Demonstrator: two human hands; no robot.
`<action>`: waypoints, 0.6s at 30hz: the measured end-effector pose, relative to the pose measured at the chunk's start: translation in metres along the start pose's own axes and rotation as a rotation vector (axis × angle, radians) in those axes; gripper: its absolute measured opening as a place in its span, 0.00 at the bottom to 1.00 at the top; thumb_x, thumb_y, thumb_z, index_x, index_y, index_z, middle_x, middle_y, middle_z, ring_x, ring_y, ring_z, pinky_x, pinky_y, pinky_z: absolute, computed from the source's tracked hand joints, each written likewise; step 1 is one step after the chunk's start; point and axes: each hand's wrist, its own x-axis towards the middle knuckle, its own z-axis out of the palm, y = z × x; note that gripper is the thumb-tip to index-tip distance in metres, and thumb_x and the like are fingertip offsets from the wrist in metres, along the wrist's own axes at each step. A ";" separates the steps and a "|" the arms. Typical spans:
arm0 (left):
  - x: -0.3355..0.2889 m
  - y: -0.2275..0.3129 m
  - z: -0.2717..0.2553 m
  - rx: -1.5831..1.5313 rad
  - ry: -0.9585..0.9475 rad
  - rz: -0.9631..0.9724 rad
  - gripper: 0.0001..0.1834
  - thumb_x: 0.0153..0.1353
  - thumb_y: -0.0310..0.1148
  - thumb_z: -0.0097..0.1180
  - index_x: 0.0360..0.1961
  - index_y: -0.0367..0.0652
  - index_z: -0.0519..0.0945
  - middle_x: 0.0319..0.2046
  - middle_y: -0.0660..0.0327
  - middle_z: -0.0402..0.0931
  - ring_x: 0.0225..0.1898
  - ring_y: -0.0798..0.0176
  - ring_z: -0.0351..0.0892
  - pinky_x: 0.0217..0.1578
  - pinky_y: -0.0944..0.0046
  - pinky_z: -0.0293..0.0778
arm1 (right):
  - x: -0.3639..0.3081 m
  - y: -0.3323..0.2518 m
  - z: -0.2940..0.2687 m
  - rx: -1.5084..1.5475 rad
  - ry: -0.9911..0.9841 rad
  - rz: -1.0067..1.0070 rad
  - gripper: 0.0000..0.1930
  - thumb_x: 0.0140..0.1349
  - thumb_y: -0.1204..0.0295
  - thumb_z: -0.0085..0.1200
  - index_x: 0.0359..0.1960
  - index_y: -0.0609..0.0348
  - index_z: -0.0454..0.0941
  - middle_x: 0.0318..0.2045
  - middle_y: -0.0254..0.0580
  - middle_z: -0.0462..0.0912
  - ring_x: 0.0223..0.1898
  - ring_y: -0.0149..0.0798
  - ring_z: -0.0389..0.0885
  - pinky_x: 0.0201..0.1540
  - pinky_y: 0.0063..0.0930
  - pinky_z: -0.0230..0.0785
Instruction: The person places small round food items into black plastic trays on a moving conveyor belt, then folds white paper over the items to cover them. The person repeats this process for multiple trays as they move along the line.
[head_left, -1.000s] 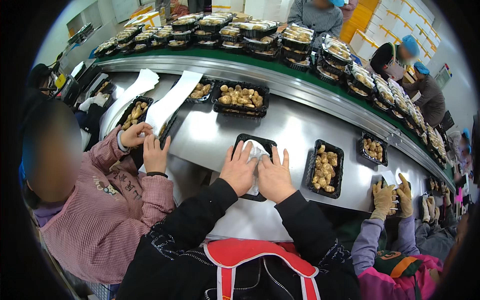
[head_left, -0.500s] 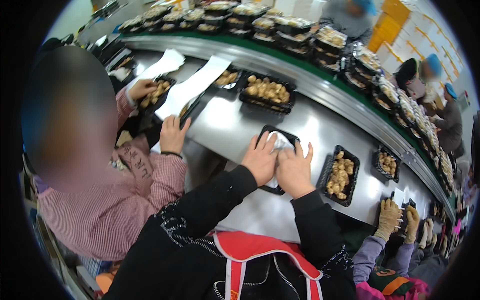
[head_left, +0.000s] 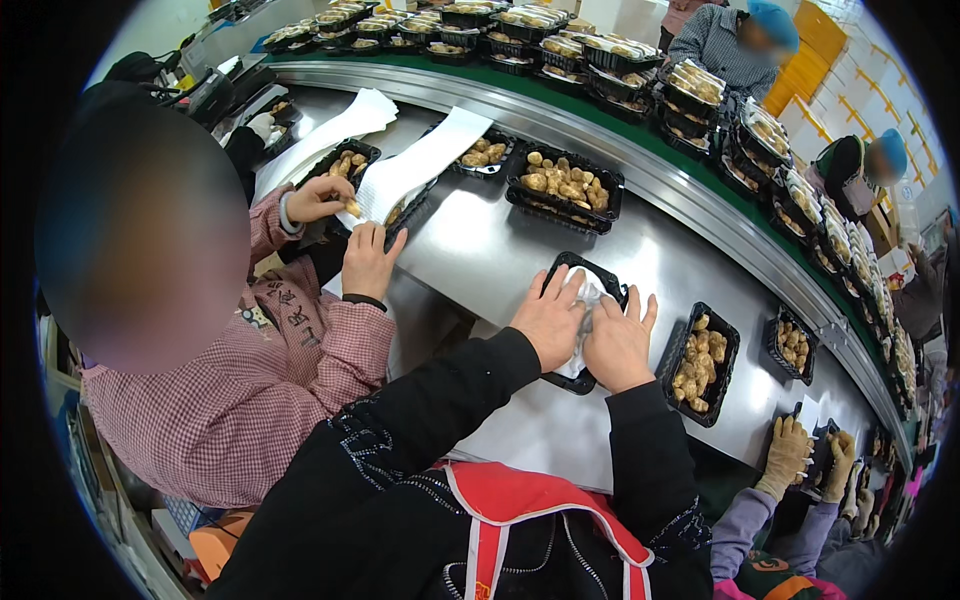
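Directly before me on the steel table lies a black plastic tray (head_left: 572, 383), with a crumpled white sheet (head_left: 587, 290) in it. Whether the sheet is paper or cloth, I cannot tell. My left hand (head_left: 548, 328) presses on the sheet's left side, its fingers stretched out and apart. From the right, my right hand (head_left: 620, 345) pushes down on the same sheet with spread fingers; its thumb is close to my left hand. Both palms are turned down, and the tray's middle is partly hidden beneath them. Neither hand grips the tray's rim.
Right of my hands stand a tray of knobbly brown roots (head_left: 702, 370) and a smaller filled tray (head_left: 791, 345). Another filled tray (head_left: 565, 190) sits farther back. A co-worker's hands (head_left: 370, 260) work at the left. Stacked packs (head_left: 615, 70) line the green conveyor (head_left: 640, 133) behind.
My hands stay on the white sheet in the tray, pressing in nearly the same pose. The whole view has shifted slightly. The co-worker's far hand has moved toward the white strip, holding a root piece.
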 end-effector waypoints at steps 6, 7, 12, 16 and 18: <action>-0.001 0.000 -0.002 -0.013 0.011 0.002 0.20 0.59 0.35 0.53 0.49 0.34 0.82 0.69 0.42 0.62 0.73 0.37 0.54 0.71 0.37 0.48 | 0.001 -0.011 -0.015 0.026 -0.011 -0.028 0.16 0.53 0.74 0.53 0.44 0.63 0.82 0.51 0.45 0.81 0.65 0.65 0.67 0.71 0.71 0.37; 0.000 0.000 -0.003 -0.018 0.019 0.006 0.20 0.59 0.35 0.54 0.49 0.34 0.82 0.69 0.41 0.62 0.73 0.37 0.54 0.71 0.37 0.49 | 0.002 -0.010 -0.012 0.030 0.008 -0.037 0.15 0.54 0.73 0.54 0.43 0.64 0.82 0.49 0.46 0.81 0.65 0.66 0.66 0.71 0.72 0.37; -0.001 0.001 -0.005 0.018 -0.018 -0.005 0.24 0.55 0.37 0.62 0.52 0.36 0.81 0.69 0.42 0.62 0.73 0.38 0.54 0.70 0.39 0.51 | -0.002 -0.004 -0.004 -0.023 -0.034 -0.026 0.14 0.54 0.71 0.56 0.41 0.66 0.82 0.50 0.50 0.79 0.66 0.69 0.63 0.71 0.73 0.37; -0.001 0.002 -0.001 -0.007 0.026 0.009 0.20 0.57 0.34 0.57 0.48 0.34 0.82 0.68 0.41 0.63 0.72 0.37 0.56 0.71 0.38 0.51 | -0.005 -0.003 -0.012 -0.015 -0.043 0.002 0.16 0.52 0.74 0.55 0.43 0.64 0.82 0.51 0.46 0.80 0.65 0.64 0.67 0.71 0.71 0.38; 0.004 0.001 0.000 -0.004 0.028 0.022 0.21 0.56 0.34 0.56 0.49 0.34 0.82 0.68 0.41 0.63 0.72 0.36 0.56 0.70 0.38 0.51 | -0.006 -0.006 -0.032 0.016 0.047 0.011 0.17 0.51 0.78 0.53 0.44 0.62 0.81 0.50 0.45 0.82 0.62 0.58 0.71 0.70 0.68 0.44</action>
